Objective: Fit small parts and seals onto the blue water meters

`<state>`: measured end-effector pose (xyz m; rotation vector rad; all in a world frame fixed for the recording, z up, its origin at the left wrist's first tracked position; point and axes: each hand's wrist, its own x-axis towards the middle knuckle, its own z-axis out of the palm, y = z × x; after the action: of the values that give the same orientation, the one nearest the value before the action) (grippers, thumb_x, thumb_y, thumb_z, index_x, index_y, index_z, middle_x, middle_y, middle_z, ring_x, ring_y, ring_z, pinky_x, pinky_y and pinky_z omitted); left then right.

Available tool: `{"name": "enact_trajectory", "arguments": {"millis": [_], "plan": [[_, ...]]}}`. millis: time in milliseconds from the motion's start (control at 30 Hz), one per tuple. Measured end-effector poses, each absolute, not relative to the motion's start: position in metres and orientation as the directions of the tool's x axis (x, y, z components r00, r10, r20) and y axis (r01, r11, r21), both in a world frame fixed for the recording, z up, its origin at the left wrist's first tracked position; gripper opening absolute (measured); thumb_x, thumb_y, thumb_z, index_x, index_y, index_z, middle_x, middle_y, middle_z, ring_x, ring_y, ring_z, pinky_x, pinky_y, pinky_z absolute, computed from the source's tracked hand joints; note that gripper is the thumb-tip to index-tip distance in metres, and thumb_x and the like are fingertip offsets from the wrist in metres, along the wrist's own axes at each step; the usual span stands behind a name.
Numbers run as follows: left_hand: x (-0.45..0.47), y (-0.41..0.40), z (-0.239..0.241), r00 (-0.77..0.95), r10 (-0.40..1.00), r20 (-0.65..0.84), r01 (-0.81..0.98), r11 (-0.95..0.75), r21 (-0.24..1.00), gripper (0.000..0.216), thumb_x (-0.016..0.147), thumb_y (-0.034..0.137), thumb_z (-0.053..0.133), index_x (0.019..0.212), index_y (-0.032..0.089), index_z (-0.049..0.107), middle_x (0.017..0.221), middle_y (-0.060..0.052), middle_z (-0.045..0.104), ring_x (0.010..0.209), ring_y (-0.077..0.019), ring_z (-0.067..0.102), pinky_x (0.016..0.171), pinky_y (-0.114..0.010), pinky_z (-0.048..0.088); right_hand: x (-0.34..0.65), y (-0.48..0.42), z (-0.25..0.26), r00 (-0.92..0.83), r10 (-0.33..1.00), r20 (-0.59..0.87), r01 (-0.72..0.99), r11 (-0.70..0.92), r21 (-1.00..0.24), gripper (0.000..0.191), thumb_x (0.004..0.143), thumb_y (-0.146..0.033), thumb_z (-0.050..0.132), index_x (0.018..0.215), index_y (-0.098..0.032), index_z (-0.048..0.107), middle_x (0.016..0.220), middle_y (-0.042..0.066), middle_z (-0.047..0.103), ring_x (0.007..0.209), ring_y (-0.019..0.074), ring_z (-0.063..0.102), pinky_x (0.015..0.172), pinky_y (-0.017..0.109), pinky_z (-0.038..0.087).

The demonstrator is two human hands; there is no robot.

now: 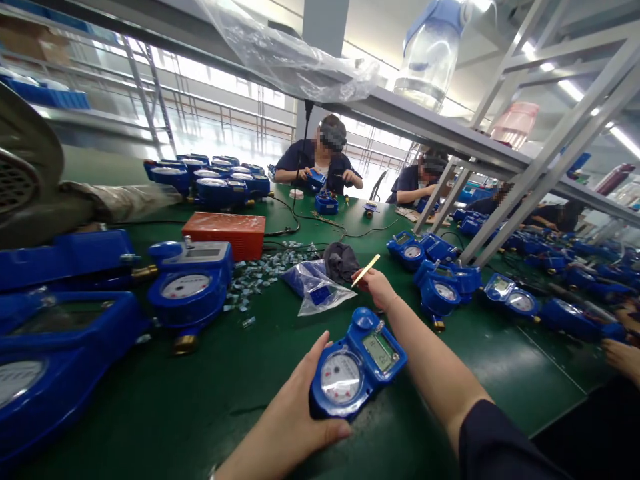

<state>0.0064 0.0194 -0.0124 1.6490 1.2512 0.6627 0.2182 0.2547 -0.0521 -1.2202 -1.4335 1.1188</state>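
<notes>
The left hand (295,417) grips one blue water meter (356,363) by its near-left edge, on the green desk (210,400), dial up. The meter's long axis runs from the dial out to the display, away and rightward. The right hand (379,288), just beyond the meter, pinches one thin pale stick (365,270) pointing up and right. Just left of that hand lies one clear bag (316,288), then scattered small clips (260,273). Past these sits one orange box (227,233).
</notes>
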Motion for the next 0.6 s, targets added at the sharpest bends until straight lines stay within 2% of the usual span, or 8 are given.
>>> {"name": "enact_trajectory", "arguments": {"millis": [167,267,333,433,500,600], "plan": [[0.004,0.022,-0.011,0.313,0.940,-0.138,0.481,-0.032,0.876,0.117,0.056,0.040,0.078,0.145,0.031,0.003,0.143,-0.011,0.038,0.124,-0.0297,0.046,0.103,-0.045,0.038,0.273,0.187,-0.079,-0.096,0.984,0.150,0.236,0.169,-0.957,0.029,0.087,-0.042,0.051,0.086,-0.014,0.059,0.098,0.005,0.062,0.092,0.0177,0.058,0.087,0.040,0.044],[0.008,0.024,-0.014,0.284,0.952,-0.116,0.496,-0.042,0.867,0.118,0.052,0.046,0.079,0.145,0.029,0.009,0.143,-0.011,0.035,0.124,-0.0319,0.045,0.102,-0.045,0.040,0.289,0.155,-0.096,-0.127,0.977,0.170,0.289,0.200,-0.936,0.028,0.086,-0.042,0.052,0.082,-0.016,0.060,0.104,0.006,0.062,0.101,0.0195,0.055,0.093,0.040,0.039],[0.013,0.024,-0.016,0.249,0.964,-0.092,0.469,-0.037,0.883,0.113,0.050,0.051,0.078,0.143,0.029,0.016,0.144,-0.011,0.034,0.124,-0.0332,0.044,0.102,-0.046,0.040,0.293,0.142,-0.100,-0.130,0.977,0.169,0.310,0.201,-0.929,0.029,0.086,-0.043,0.048,0.081,-0.017,0.059,0.105,0.006,0.063,0.099,0.0201,0.056,0.091,0.037,0.040],[0.020,0.024,-0.018,0.238,0.970,-0.058,0.376,-0.037,0.926,0.104,0.051,0.053,0.077,0.137,0.030,0.025,0.137,-0.009,0.042,0.119,-0.0312,0.049,0.101,-0.044,0.042,0.298,0.130,-0.095,-0.111,0.980,0.163,0.335,0.192,-0.923,0.028,0.087,-0.042,0.043,0.084,-0.019,0.058,0.099,0.004,0.064,0.092,0.0194,0.057,0.084,0.033,0.042],[0.023,0.025,-0.020,0.242,0.968,-0.062,0.322,-0.020,0.947,0.104,0.049,0.053,0.078,0.135,0.031,0.024,0.132,-0.006,0.048,0.116,-0.0293,0.052,0.102,-0.042,0.041,0.304,0.123,-0.088,-0.094,0.984,0.152,0.364,0.176,-0.915,0.026,0.087,-0.039,0.043,0.082,-0.020,0.059,0.090,0.004,0.065,0.087,0.0188,0.058,0.081,0.031,0.042],[0.025,0.027,-0.028,0.207,0.976,-0.065,0.296,0.001,0.955,0.108,0.043,0.056,0.079,0.133,0.032,0.024,0.130,-0.003,0.051,0.118,-0.0299,0.050,0.106,-0.042,0.038,0.319,0.110,-0.077,-0.070,0.994,0.089,0.404,0.110,-0.908,0.021,0.082,-0.034,0.049,0.069,-0.020,0.057,0.074,0.003,0.063,0.073,0.0176,0.058,0.069,0.028,0.042]]}}
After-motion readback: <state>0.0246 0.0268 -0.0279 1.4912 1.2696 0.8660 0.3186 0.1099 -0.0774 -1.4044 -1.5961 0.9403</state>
